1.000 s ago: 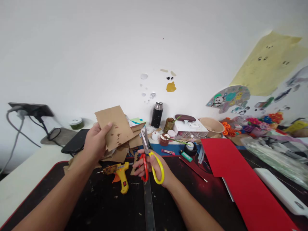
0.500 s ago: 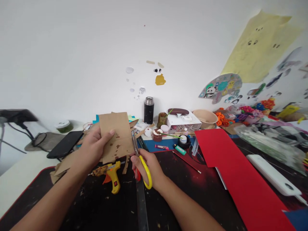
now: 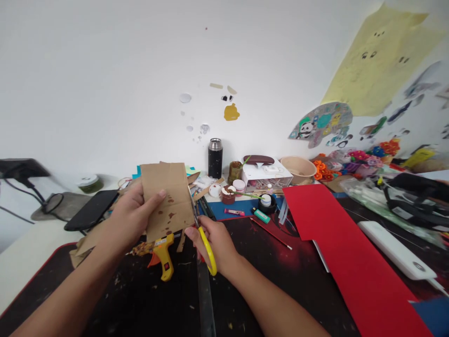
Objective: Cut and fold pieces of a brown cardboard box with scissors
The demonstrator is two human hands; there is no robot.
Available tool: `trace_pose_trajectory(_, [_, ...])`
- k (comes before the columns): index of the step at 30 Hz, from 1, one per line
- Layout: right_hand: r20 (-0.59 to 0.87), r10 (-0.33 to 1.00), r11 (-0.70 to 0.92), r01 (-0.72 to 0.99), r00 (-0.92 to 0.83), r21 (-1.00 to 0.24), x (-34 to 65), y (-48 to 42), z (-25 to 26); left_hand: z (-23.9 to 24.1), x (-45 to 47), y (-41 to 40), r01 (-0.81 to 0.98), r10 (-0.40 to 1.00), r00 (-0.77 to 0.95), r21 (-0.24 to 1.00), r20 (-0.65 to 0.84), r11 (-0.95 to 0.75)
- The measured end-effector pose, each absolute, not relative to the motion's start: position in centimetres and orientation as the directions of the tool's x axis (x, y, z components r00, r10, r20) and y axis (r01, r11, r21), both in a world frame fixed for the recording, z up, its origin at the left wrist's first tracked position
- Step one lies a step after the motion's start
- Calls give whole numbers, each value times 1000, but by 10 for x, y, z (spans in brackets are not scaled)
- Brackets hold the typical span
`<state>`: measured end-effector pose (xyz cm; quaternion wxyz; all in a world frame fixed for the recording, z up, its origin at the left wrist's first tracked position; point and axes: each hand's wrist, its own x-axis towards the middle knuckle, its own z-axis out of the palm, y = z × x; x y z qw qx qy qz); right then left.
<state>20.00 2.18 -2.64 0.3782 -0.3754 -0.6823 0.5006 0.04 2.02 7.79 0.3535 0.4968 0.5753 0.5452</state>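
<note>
My left hand (image 3: pixel 131 210) grips a brown piece of cardboard (image 3: pixel 168 192) by its left side, thumb across the front. Dark brown spots mark its lower half. In my right hand (image 3: pixel 217 243) is a pair of scissors (image 3: pixel 209 252) with yellow and red handles, fingers closed round them. The blades run up along the cardboard's right edge; how far apart they are is hard to tell. A yellow glue gun (image 3: pixel 164 260) lies below the cardboard, beside a narrow cardboard strip (image 3: pixel 181 241). Under my right hand a dark metal ruler (image 3: pixel 205 299) points toward me.
Red card (image 3: pixel 336 248) covers the table's right part, with a white power strip (image 3: pixel 393 250) beyond it. A black flask (image 3: pixel 215 159), a tissue box (image 3: pixel 266 175) and a beige bowl (image 3: pixel 298 169) stand by the wall. A black strapped object (image 3: pixel 417 201) lies far right; a phone (image 3: pixel 91 209) lies left.
The scissors and cardboard have shifted slightly left in view, with the whole scene moving a little. The black strapped object has appeared at the far right. Both hands keep their holds.
</note>
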Motion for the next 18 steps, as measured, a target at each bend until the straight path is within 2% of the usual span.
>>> trace_pose_trajectory(6, [115,901,176,109,-417,-978,199,21,-27,73,0,20,206,958,-240,972,158,-108])
trace_pose_trajectory(13, [141,905,213,140,-400,-967,200,22,-26,83,6,13,357,945,-249,927,212,-114])
trace_pose_trajectory(18, [150,911,239,193,-385,-952,200,23,-27,83,7,14,372,941,-248,920,229,-126])
